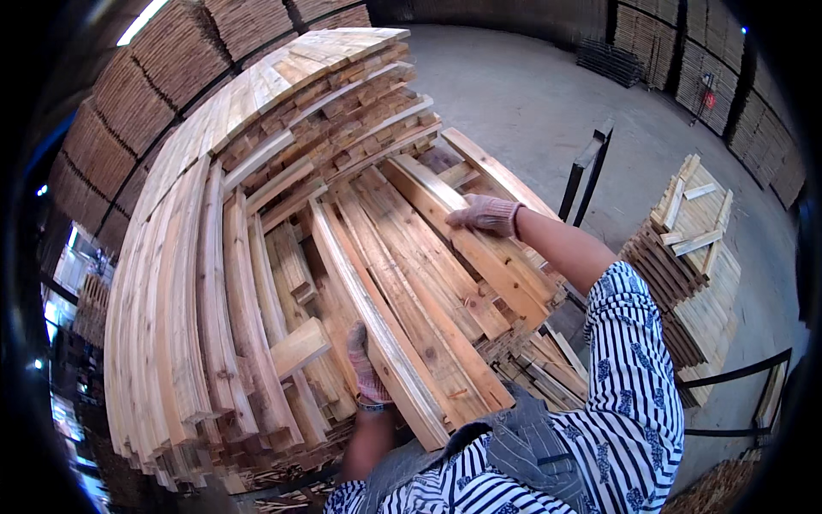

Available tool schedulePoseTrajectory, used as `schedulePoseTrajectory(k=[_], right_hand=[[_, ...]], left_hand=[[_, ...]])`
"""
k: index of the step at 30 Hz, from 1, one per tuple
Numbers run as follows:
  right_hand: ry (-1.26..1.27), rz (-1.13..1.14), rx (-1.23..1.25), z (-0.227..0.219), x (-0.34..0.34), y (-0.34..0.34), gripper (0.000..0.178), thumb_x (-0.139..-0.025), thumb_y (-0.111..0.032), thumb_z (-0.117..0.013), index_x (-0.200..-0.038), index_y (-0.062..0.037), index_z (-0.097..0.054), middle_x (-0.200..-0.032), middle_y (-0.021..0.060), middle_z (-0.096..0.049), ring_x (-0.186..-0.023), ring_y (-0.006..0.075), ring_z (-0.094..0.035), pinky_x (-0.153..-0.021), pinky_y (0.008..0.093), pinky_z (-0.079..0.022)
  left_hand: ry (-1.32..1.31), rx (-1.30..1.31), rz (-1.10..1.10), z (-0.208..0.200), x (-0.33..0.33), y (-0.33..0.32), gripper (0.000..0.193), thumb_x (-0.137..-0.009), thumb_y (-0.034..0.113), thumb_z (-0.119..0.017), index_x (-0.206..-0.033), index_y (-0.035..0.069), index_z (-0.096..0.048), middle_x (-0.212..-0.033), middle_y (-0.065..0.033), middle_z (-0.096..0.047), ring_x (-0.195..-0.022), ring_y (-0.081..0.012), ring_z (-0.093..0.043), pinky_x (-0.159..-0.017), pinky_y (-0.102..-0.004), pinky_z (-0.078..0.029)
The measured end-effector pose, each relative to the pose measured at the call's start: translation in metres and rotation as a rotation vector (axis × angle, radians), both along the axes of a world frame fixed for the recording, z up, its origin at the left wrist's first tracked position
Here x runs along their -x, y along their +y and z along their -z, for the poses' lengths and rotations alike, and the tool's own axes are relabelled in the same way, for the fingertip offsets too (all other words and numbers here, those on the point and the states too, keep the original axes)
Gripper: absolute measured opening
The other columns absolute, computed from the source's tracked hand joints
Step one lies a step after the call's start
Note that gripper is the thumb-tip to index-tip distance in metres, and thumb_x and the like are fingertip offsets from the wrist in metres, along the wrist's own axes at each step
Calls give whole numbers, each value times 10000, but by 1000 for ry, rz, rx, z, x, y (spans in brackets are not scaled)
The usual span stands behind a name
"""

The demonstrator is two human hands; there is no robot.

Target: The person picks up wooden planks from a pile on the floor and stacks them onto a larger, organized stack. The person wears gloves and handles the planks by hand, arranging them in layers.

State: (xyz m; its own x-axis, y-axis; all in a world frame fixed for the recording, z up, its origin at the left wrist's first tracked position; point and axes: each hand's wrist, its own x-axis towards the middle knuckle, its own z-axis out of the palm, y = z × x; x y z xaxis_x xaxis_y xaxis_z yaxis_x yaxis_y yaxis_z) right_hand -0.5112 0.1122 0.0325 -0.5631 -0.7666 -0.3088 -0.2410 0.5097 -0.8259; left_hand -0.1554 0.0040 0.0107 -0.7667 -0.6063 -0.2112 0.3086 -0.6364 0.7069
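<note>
My left hand [369,370], in a knitted glove, grips the left side of a long pale wooden board [377,317] near its close end; some of its fingers are hidden. That board slants across the stack, its near end reaching my body. Farther right, my gloved right hand [486,214] is closed over the upper edge of another wooden plank [505,272], tipped partly on its edge. Between the two hands lie several flat planks [411,248]. A short wood block [300,348] rests crosswise just left of my left hand.
A taller stack of boards [163,283] rises on the left and far side. Black metal posts [586,176] stand right of the pile. A lower stack [676,283] with loose sticks is on the right. Large timber stacks [175,73] line the walls beyond the concrete floor [505,86].
</note>
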Motion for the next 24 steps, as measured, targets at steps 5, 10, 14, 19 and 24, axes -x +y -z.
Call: schedulePoseTrajectory(k=[5,10,14,19,24], right_hand=[[397,-20,-148,-10,-10,-4,1028,-808,-616,-729,-1424,141,-404,-1403,348,-527,-1316,393,-545,-1080,423,-444],[448,-35,-189,-13,-8,-9,974,-855,-588,-693,-1464,102,-373,-1378,334,-556,-1307,404,-551,-1086,438,-436],[562,-2,-152,-30,1,-6,888,-914,-545,-638,-1482,80,-364,-1354,321,-580,-1288,406,-567,-1069,434,-452],[575,-231,-201,3,25,14,623,-996,-452,-504,-1349,61,-491,-1252,315,-632,-1172,418,-628,-997,453,-486],[517,41,-52,23,-29,-6,544,-985,-416,-510,-1343,-7,-491,-1213,298,-609,-1165,413,-606,-1045,485,-426]], left_hand=[[45,-79,-2,-12,12,12,560,-911,491,-651,-1294,83,-613,-1125,-99,-699,-1005,-246,-681,-895,-395,-586],[3,-102,31,1,2,-1,606,-894,504,-658,-1333,92,-588,-1182,-105,-680,-1036,-271,-670,-911,-428,-585],[-28,7,-6,6,-1,-4,627,-888,520,-656,-1342,93,-584,-1186,-109,-677,-1042,-283,-669,-906,-430,-586],[-48,-31,30,2,7,5,656,-881,540,-648,-1358,97,-575,-1208,-123,-666,-1074,-288,-655,-934,-443,-570],[0,-91,89,-2,3,4,755,-873,563,-643,-1438,81,-506,-1305,-154,-617,-1156,-332,-615,-977,-467,-551]])
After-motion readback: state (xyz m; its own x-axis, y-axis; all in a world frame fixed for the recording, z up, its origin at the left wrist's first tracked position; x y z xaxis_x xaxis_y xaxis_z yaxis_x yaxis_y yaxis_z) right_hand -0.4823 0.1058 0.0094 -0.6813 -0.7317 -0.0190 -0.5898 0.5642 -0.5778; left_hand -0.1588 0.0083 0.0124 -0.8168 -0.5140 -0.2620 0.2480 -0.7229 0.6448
